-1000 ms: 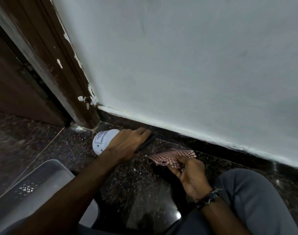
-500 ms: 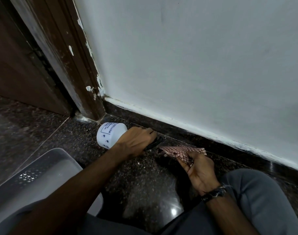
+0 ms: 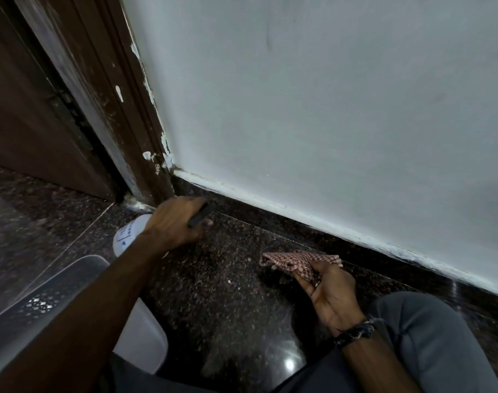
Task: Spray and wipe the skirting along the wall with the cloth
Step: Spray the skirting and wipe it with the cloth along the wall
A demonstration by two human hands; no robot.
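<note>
Head view: left hand (image 3: 174, 222) fingers wrap a white bottle (image 3: 129, 232), label unreadable; right hand (image 3: 331, 296) pinches the cloth (image 3: 294, 259).

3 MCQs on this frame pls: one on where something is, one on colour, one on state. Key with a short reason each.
1. Where is the spray bottle?
A. In the left hand, near the door frame
B. Lying by the knee
C. Standing on the skirting

2. What colour is the cloth?
A. Plain blue
B. Red-and-white check
C. Solid yellow

3. What is the right hand doing?
A. Open and empty
B. Pressing flat on the wall
C. Gripping the cloth low over the floor, beside the skirting

Key:
1 A: the white bottle shows under the left hand, its dark nozzle end toward the skirting at the frame's base.
2 B: small red and pale squares show on the fabric.
3 C: the fingers close around the bunched cloth just short of the dark skirting strip.
</note>
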